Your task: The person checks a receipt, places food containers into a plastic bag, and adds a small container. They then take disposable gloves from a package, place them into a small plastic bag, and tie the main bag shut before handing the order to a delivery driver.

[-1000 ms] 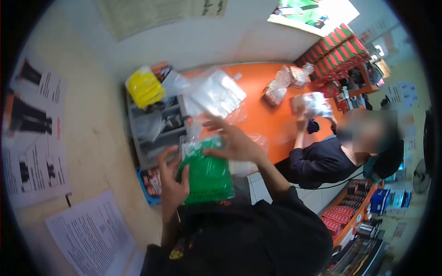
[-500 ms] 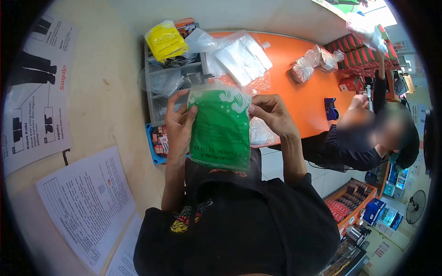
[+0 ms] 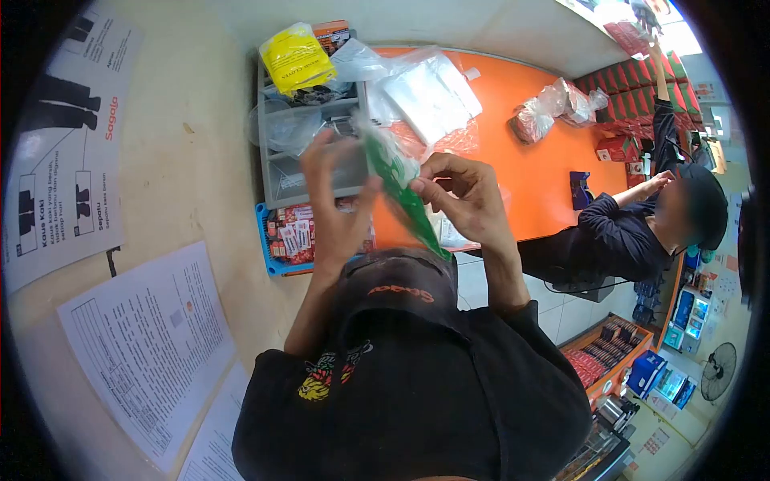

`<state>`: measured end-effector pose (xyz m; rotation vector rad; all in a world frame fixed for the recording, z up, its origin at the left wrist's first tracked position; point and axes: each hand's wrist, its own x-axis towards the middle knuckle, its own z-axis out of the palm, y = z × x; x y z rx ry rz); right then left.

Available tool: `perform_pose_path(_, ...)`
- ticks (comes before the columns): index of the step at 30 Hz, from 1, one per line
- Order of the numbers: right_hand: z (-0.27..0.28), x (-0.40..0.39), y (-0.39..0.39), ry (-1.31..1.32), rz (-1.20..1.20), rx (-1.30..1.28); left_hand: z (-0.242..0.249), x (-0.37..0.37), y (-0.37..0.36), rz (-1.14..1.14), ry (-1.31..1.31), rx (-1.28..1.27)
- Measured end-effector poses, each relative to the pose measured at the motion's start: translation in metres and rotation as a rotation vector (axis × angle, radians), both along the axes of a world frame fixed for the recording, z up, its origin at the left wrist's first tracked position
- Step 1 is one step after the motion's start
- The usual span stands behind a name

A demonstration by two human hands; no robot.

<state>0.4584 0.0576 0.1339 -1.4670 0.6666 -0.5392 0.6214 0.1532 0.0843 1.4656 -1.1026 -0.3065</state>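
A green packet of disposable plastic gloves [image 3: 403, 196] is turned almost edge-on in front of my chest, its top corner blurred. My right hand [image 3: 472, 196] pinches its right edge between thumb and fingers. To the left of the packet, my left hand [image 3: 333, 196] is off it, thumb and fingers apart and somewhat smeared by motion. Behind my left hand stands a grey divided tray [image 3: 273, 180]. Below that tray, a blue basket [image 3: 262, 240] holds small red and white sachets.
A yellow glove packet [image 3: 297, 60] lies on the tray's far end. Clear plastic bags [image 3: 429, 96] and wrapped bundles [image 3: 533, 120] rest on the orange table [image 3: 501, 192]. At right, a co-worker [image 3: 618, 220] in dark clothes raises one arm near stacked red-green boxes [image 3: 634, 88].
My left hand has let go of the glove packet and moved aside. The packet has swung from facing me to nearly edge-on. The co-worker's body and arm have shifted.
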Motion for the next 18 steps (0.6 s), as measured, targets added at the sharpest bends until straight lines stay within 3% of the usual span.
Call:
perform_pose_path(1, 0.001, 0.003, 0.003, 0.002, 0.014, 0.013, 0.007, 0.0, 0.001, -0.001, -0.214, 0.022)
perform_pose_path(4, -0.001, 0.01, 0.008, -0.021, 0.011, 0.059, 0.01, -0.019, 0.003, -0.397, 0.471, 0.148)
perform_pose_path(12, -0.011, 0.01, 0.008, -0.054, -0.091, 0.016, -0.003, -0.016, 0.007, -0.478, 0.662, 0.254)
perform_pose_path(15, -0.017, 0.004, 0.002, 0.059, -0.157, -0.201, -0.007, -0.012, 0.01, -0.434, 0.601, 0.304)
perform_pose_path(18, -0.006, 0.006, 0.0, 0.111, -0.155, -0.575, -0.002, -0.012, 0.012, -0.428, 0.599, 0.28)
